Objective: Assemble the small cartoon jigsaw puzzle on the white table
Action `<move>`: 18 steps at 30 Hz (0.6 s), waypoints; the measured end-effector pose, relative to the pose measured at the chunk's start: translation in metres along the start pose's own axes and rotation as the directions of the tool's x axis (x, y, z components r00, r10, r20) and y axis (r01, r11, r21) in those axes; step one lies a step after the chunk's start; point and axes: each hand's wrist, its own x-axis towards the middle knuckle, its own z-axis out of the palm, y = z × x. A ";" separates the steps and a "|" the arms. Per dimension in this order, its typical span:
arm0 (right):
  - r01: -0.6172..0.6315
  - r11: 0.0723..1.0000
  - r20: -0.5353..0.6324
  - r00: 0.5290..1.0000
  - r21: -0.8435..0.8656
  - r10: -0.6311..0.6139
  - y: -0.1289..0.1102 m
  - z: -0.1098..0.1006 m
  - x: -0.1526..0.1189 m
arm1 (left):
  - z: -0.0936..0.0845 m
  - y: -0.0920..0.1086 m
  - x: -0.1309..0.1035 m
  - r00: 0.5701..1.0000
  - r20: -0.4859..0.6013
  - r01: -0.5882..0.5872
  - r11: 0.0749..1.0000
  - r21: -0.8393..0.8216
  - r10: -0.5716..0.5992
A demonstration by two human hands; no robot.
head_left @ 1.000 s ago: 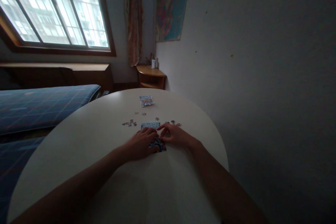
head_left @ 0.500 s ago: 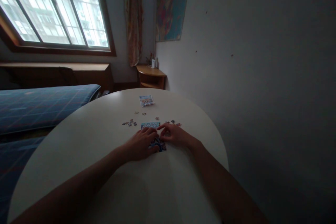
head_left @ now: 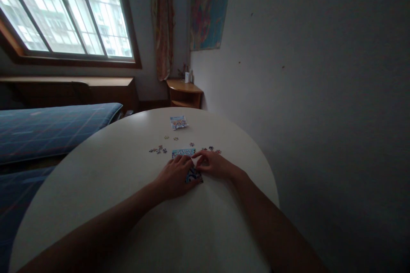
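Observation:
A partly assembled jigsaw puzzle (head_left: 183, 152) lies on the round white table (head_left: 128, 209), its middle partly covered by my hands. My left hand (head_left: 177, 175) rests on its left side, fingers apart, with the thumb along the near edge. At the puzzle's right side, my right hand (head_left: 214, 164) has its thumb and index finger bent towards the surface; whether a piece is between the fingers is too small to tell. Loose pieces lie left (head_left: 159, 149) of the puzzle, and others lie to the right (head_left: 211, 148), just beyond my right hand.
A small picture packet (head_left: 178, 123) lies near the table's far edge, with a few single pieces (head_left: 176, 138) nearer. A blue plaid mattress (head_left: 57, 128) is at the left, a wall (head_left: 304, 94) at the right, and a corner shelf (head_left: 184, 87) behind.
My left thumb has shifted right along the puzzle's near edge, and the hand has turned slightly. My right hand has stayed nearly in place.

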 end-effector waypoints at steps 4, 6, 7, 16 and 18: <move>-0.022 1.000 0.000 1.000 0.014 0.022 -0.003 -0.002 -0.001 | 0.001 -0.001 0.000 1.000 0.001 -0.004 1.000 0.004 0.004; -0.033 0.999 0.003 0.999 0.018 0.033 -0.004 -0.002 -0.001 | 0.001 -0.001 0.000 1.000 0.001 -0.001 1.000 0.000 0.001; -0.034 0.999 0.002 0.999 0.019 0.034 -0.004 -0.001 -0.001 | 0.000 0.000 0.000 1.000 0.002 0.000 1.000 -0.001 0.000; -0.024 0.999 0.000 1.000 0.038 0.024 0.001 0.001 0.000 | 0.002 -0.001 0.000 1.000 -0.009 -0.006 1.000 0.014 0.006; -0.023 0.999 -0.004 1.000 0.026 0.023 0.001 0.001 0.000 | 0.003 -0.002 0.000 1.000 -0.014 -0.012 1.000 0.013 0.012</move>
